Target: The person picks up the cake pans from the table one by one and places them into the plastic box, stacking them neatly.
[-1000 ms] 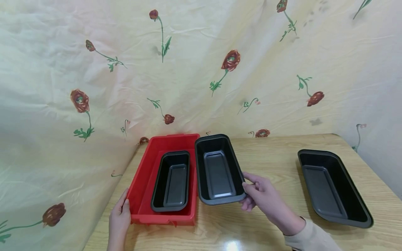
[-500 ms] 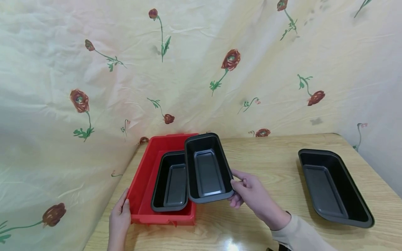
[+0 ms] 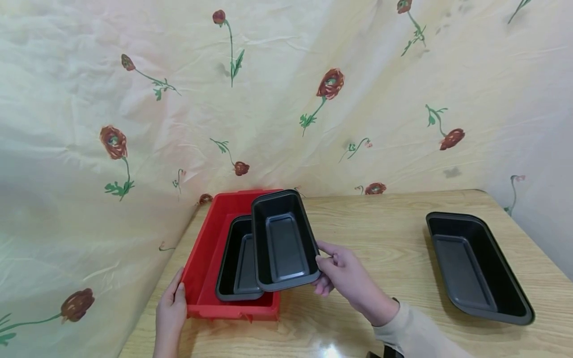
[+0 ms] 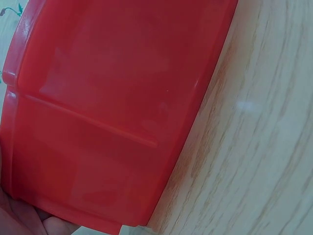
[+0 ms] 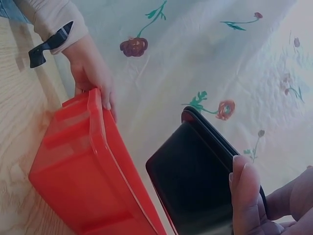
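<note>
In the head view I have the right hand (image 3: 346, 276) pinching the raised loaf pan (image 3: 285, 243) at its lower-right corner, near the frame's middle, and the left hand (image 3: 171, 303) gripping the lower-left edge of the red bin (image 3: 203, 268). The main risk I see is that one-corner pinch: the pan's weight could twist it out of the fingers, dropping its far end. Its base might also catch the bin's right wall or the rim of the nested pan (image 3: 243, 266), since it overlaps both in view; I cannot tell whether they touch.

Against the frame from a second ago, the raised pan has shifted left, from beside the bin to partly hiding the nested pan. The left hand, the bin and the spare pan (image 3: 474, 268) at right on the worktop (image 3: 380, 223) look unchanged.
</note>
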A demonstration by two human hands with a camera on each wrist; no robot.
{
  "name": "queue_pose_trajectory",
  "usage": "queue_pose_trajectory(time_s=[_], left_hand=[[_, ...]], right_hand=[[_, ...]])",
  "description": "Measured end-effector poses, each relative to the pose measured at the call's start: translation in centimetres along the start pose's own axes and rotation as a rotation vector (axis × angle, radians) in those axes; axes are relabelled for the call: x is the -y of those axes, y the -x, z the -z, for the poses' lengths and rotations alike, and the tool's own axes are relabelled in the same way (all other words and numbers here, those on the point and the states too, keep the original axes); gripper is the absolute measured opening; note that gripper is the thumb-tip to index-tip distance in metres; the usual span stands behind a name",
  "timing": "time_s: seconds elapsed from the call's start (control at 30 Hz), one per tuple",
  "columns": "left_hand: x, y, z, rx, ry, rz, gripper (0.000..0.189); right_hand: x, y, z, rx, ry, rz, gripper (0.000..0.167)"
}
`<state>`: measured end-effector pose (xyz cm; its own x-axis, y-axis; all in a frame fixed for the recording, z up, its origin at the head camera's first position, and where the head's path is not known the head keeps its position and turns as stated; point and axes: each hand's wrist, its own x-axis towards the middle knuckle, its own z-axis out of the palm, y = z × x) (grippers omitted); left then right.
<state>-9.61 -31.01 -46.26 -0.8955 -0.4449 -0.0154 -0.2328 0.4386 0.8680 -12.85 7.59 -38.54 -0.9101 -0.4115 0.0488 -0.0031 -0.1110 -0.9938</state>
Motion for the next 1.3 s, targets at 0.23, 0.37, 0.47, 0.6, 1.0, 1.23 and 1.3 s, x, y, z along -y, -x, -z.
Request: queue_pose_trajectory(time_s=[0.23, 0.37, 0.47, 0.6, 1.0, 1.23, 1.3], left_hand=[[-0.1, 0.0, 0.1, 0.004, 0.004, 0.002, 0.050], [-0.2, 0.0, 0.0, 0.002, 0.003, 0.013, 0.050], [-0.2, 0.0, 0.1, 0.004, 0.003, 0.020, 0.051], [-0.2, 0.0, 0.2, 0.013, 0.010, 0.023, 0.051], [-0.2, 0.1, 0.1, 0.003, 0.019, 0.008, 0.049], [-0.3, 0.2, 0.0, -0.011, 0.016, -0.002, 0.049], [-0.3, 0.2, 0.0, -0.015, 0.010, -0.009, 0.049]], right_hand=[[-0.4, -0.7, -0.8, 0.006, -0.011, -0.010, 0.057], [-0.8, -1.1, -1.3, 0.021, -0.020, -0.012, 0.057], [-0.9, -1.4, -1.7, 0.030, -0.015, -0.009, 0.056], [-1.0, -1.8, -2.4, 0.032, -0.011, -0.012, 0.055], [-1.6, -2.8, -4.0, 0.049, -0.038, -0.020, 0.053], [-2.0, -3.2, -5.1, 0.048, -0.073, -0.032, 0.053], [-2.1, -3.3, -5.4, 0.053, -0.068, -0.037, 0.052]])
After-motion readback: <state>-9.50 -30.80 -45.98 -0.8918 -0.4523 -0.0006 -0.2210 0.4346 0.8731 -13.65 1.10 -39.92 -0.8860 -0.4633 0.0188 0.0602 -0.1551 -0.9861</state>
